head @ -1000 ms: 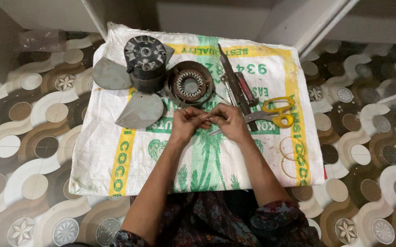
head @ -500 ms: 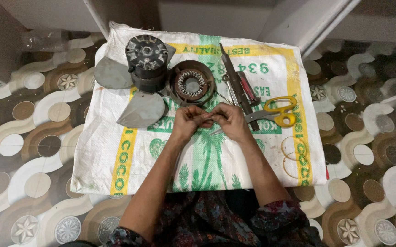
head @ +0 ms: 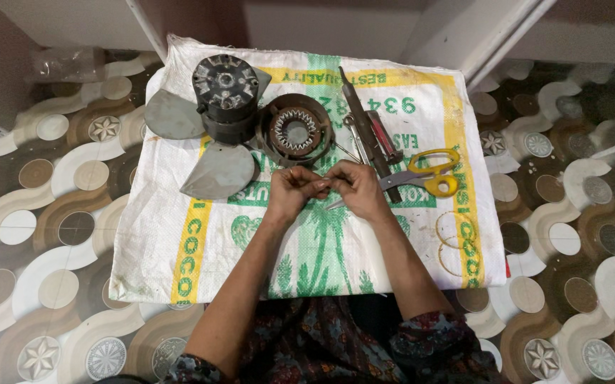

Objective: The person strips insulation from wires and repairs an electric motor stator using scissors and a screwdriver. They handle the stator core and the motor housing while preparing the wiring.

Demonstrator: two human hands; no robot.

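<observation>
Floor [head: 51, 235] is glossy tile, brown and cream wave pattern with round star medallions. White wall base and a pale frame run along the top edge; a clear plastic bag [head: 66, 64] lies crumpled by the wall, up-left of the sack.

Work surface is a white woven sack [head: 179, 249] spread flat on the floor, green palm print in the middle, yellow stripes down both sides. We use the sack as reference for everything below.

No real containers in view. Nearest thing is the round motor housing [head: 294, 130] at the sack's top centre: open face up, toothed metal ring inside, hollow core.

Top-left of the sack: dark fan motor [head: 226, 96] standing on end, grey blades [head: 218, 171] spreading out from it, one overhanging the sack's left edge.

Top-right of centre: long dark tool [head: 359, 114], a red-handled screwdriver [head: 382, 137] touching it, a small spanner [head: 353, 135] just beside. Yellow-handled scissors [head: 428, 173] lie right of centre, blades pointing in under the hands. Thin wire rings [head: 453, 242] near the sack's right edge.

Our left hand [head: 294, 190] and right hand [head: 358, 188] meet at the sack's centre, just below the housing. Fingertips of both are pinched together on something small between them; too small to identify. Both forearms reach in from the bottom edge, patterned sleeves at the elbows.
</observation>
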